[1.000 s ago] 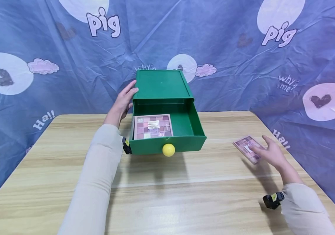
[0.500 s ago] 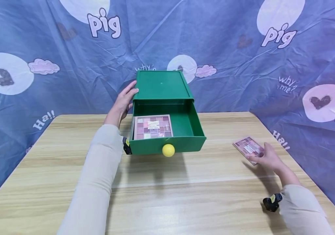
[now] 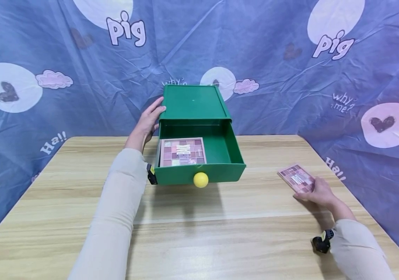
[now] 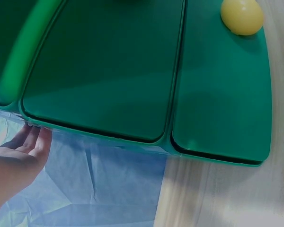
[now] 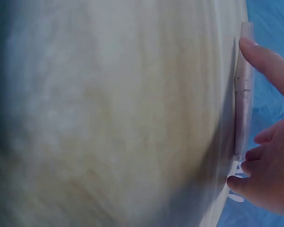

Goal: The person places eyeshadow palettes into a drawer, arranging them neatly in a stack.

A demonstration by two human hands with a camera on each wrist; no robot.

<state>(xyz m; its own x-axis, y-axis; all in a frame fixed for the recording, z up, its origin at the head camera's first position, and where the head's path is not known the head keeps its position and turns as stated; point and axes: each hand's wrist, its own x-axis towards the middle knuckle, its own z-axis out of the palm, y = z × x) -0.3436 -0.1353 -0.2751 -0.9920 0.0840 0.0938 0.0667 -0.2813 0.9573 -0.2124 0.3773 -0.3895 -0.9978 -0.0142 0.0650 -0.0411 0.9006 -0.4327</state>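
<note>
My left hand (image 3: 147, 121) rests against the left side of a green drawer cabinet (image 3: 194, 102), its fingertips at the upper edge. The cabinet's top drawer (image 3: 222, 149) is pulled out and has a round yellow knob (image 3: 201, 179). An eyeshadow palette (image 3: 182, 151) with a checkered lid lies in the drawer's left half. Over on the right, my right hand (image 3: 320, 193) pinches a second, smaller-looking eyeshadow palette (image 3: 296, 178) between thumb and fingers, low over the table. In the right wrist view this palette (image 5: 244, 94) appears edge-on, with the thumb at one edge.
Two lower drawer fronts (image 4: 222, 94) show in the left wrist view, the bottom one with a yellow knob (image 4: 243, 17). A light wooden table (image 3: 199, 245) lies beneath. Blue printed cloth (image 3: 273, 46) hangs behind and along both sides.
My right hand has moved down onto the right-hand palette, and its thumb and fingers have closed on the near edges. The left hand, cabinet and drawer have stayed in place.
</note>
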